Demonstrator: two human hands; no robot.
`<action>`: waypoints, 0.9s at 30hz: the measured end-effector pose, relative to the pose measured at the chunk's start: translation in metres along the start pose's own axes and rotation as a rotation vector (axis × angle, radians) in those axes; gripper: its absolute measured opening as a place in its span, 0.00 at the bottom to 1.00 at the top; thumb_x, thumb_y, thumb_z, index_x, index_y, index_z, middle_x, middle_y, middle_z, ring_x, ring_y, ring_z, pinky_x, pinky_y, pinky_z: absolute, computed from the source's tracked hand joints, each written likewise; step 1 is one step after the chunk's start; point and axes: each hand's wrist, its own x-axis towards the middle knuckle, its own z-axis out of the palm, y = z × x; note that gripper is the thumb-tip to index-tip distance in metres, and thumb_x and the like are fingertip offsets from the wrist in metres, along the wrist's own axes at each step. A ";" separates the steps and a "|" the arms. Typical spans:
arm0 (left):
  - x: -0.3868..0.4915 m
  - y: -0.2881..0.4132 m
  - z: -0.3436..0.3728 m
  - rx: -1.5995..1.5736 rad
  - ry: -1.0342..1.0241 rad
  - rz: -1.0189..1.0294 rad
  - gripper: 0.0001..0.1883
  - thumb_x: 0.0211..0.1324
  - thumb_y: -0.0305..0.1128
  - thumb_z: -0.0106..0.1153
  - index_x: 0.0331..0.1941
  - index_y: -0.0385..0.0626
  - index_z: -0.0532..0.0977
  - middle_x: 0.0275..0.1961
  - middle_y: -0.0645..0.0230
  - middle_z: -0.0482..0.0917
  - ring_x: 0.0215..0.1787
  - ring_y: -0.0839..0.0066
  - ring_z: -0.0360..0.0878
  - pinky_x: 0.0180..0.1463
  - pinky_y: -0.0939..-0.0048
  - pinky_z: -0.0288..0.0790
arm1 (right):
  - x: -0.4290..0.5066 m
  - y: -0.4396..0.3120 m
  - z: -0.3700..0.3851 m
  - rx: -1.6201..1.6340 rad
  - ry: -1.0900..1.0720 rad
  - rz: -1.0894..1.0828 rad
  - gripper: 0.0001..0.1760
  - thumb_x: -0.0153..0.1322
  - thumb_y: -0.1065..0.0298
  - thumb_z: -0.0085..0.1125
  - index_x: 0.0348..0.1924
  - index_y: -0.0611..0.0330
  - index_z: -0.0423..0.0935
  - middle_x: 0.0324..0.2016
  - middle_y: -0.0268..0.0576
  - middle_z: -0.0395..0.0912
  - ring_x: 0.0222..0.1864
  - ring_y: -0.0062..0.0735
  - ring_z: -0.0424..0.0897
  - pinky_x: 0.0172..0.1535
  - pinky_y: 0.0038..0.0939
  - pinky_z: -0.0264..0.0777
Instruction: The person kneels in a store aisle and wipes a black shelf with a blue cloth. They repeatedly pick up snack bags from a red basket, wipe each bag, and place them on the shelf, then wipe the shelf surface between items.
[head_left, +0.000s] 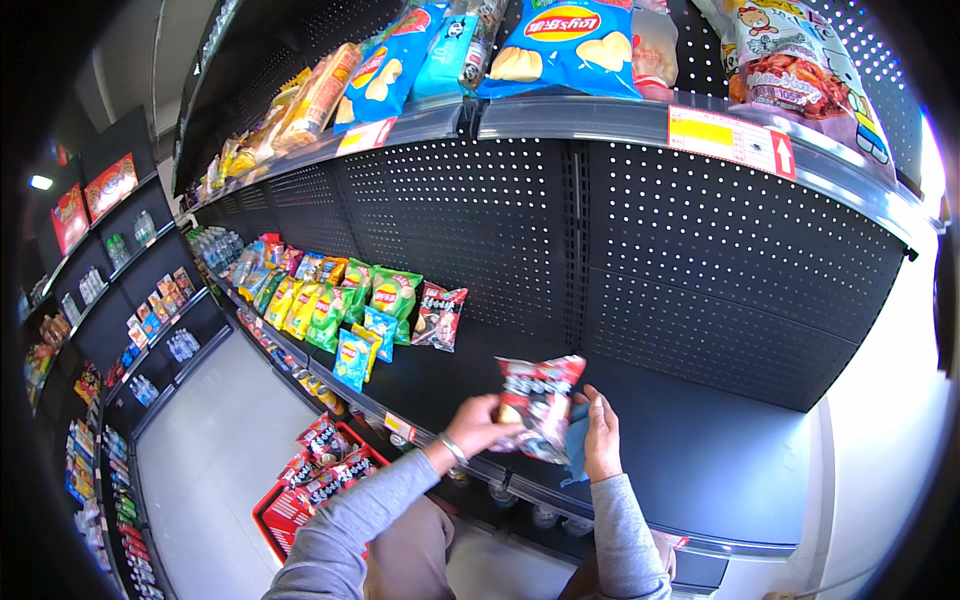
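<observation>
Above the front of the black shelf (697, 442), my left hand (478, 429), with a bracelet at its wrist, grips the left side of a red and black snack bag (536, 405). The bag is slightly blurred. My right hand (601, 433) is at the bag's right side, holding a blue cloth (576, 442) between palm and bag; whether it also touches the bag is hard to tell. A similar red and black bag (439, 316) stands on the shelf at the right end of the row, beside a green chip bag (395, 294).
A red plastic basket (281, 517) with several red and black bags stands at lower left. Small blue chip bags (351, 358) sit near the shelf's front edge. Overhead, an upper shelf (570, 120) carries chip bags. More stocked shelves (154, 240) line the aisle's far left.
</observation>
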 end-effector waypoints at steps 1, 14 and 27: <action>-0.006 -0.001 0.014 -0.003 -0.056 0.049 0.18 0.56 0.26 0.71 0.50 0.37 0.77 0.44 0.68 0.85 0.44 0.79 0.83 0.50 0.73 0.78 | -0.003 -0.005 0.003 -0.070 -0.037 0.015 0.30 0.82 0.51 0.46 0.65 0.71 0.67 0.54 0.50 0.78 0.54 0.31 0.77 0.60 0.31 0.70; -0.008 -0.026 0.014 -0.843 -0.146 -0.277 0.15 0.68 0.34 0.60 0.54 0.39 0.76 0.49 0.64 0.84 0.50 0.74 0.84 0.58 0.66 0.78 | -0.007 -0.011 0.008 -0.594 -0.064 -0.103 0.22 0.81 0.57 0.47 0.53 0.70 0.78 0.42 0.65 0.83 0.44 0.55 0.85 0.49 0.40 0.76; -0.017 -0.043 0.032 -0.890 -0.031 -0.336 0.15 0.64 0.25 0.61 0.54 0.43 0.75 0.49 0.65 0.83 0.51 0.71 0.83 0.58 0.64 0.77 | -0.022 -0.041 0.036 -0.286 -0.306 -0.351 0.38 0.81 0.38 0.35 0.65 0.67 0.71 0.62 0.53 0.74 0.67 0.45 0.69 0.70 0.41 0.58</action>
